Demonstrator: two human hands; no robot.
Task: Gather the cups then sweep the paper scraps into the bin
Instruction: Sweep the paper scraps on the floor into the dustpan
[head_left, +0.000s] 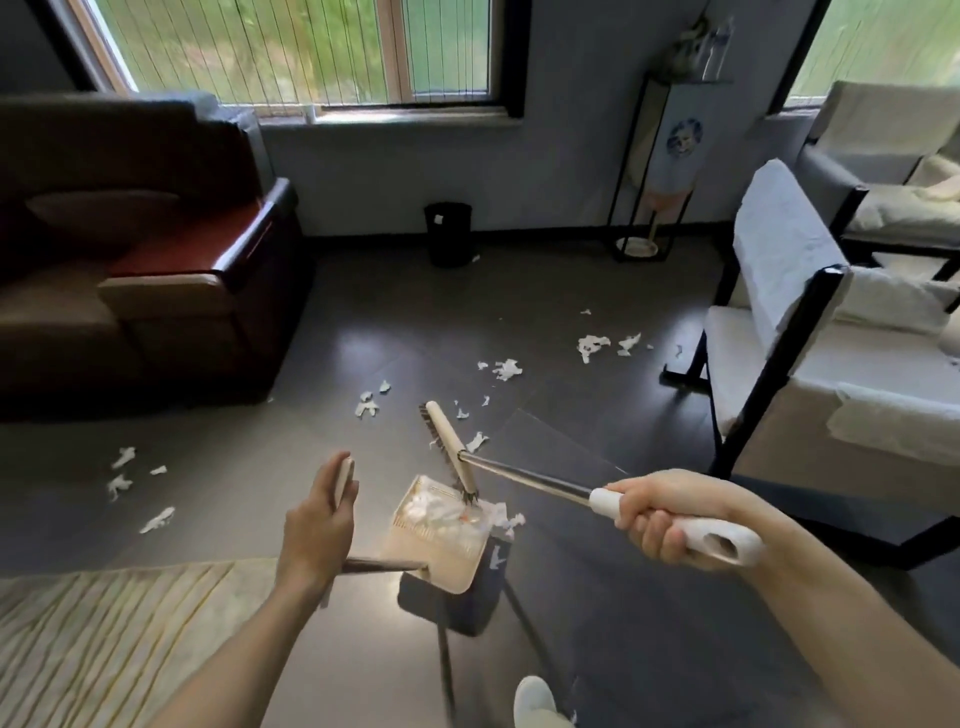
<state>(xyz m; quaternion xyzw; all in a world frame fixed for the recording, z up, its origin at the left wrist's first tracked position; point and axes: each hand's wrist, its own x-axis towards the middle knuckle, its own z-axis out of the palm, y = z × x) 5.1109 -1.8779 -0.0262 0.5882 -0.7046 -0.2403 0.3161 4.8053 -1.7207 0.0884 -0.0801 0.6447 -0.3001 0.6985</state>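
Note:
My right hand (660, 519) grips the white handle of a broom (524, 478) whose beige brush head lies over the mouth of a beige dustpan (441, 551). The dustpan is lifted off the floor and holds a heap of white paper scraps (436, 514). My left hand (317, 525) holds the dustpan's long upright handle (344, 480) near its top. More paper scraps (506, 369) lie scattered over the dark floor ahead, on the left (122, 473) and on the right (592, 345). A black bin (448, 234) stands against the far wall under the window. No cups are in view.
A brown sofa (130, 260) fills the left side. White chairs with black frames (810, 374) stand on the right. A tall black stand (654, 171) is by the far wall. A striped rug (114, 634) lies at the lower left. My white shoe (535, 701) shows at the bottom.

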